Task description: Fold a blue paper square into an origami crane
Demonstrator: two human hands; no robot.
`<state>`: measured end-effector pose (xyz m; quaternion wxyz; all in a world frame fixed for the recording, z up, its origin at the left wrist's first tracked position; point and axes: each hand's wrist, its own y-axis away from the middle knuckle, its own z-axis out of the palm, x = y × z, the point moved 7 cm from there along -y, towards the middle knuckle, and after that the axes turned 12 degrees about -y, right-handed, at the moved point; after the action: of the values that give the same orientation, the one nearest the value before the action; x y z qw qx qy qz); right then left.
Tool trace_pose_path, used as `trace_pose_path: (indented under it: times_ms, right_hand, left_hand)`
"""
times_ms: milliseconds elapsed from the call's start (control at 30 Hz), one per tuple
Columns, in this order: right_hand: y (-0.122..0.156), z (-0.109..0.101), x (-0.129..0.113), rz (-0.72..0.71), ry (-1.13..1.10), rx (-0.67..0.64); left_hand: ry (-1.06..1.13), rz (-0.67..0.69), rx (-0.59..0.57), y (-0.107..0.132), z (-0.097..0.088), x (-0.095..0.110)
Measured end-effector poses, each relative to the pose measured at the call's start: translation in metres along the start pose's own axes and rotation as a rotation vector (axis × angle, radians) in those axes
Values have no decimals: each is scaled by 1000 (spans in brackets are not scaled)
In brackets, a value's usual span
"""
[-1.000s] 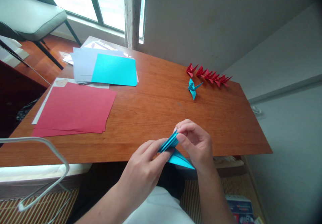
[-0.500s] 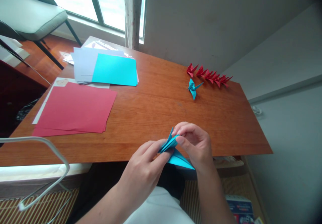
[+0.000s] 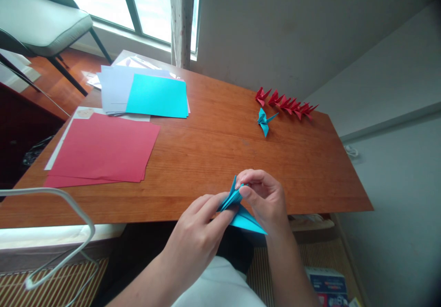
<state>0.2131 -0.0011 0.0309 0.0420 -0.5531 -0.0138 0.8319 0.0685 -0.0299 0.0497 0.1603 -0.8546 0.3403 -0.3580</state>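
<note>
Head: folded paper [image 3: 247,218] partly behind fingers [image 3: 251,194]

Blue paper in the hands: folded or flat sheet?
Folded: the blue paper shows stacked layers and pointed flaps, pinched between the left hand and right hand.

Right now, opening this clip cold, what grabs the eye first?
The left hand and right hand pinch a half-folded turquoise paper at the near edge of the wooden table. Far right, a row of red paper cranes stands behind one turquoise crane. Red sheets and a turquoise sheet lie flat at the left.
</note>
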Motion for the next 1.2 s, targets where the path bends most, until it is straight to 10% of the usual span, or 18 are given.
trace_pose_path:
  times_ms: [1200]
  right_hand:
    - [3, 5, -8, -33, 109, -20]
  left_hand:
    - [-27, 10, 8, 1, 1, 0]
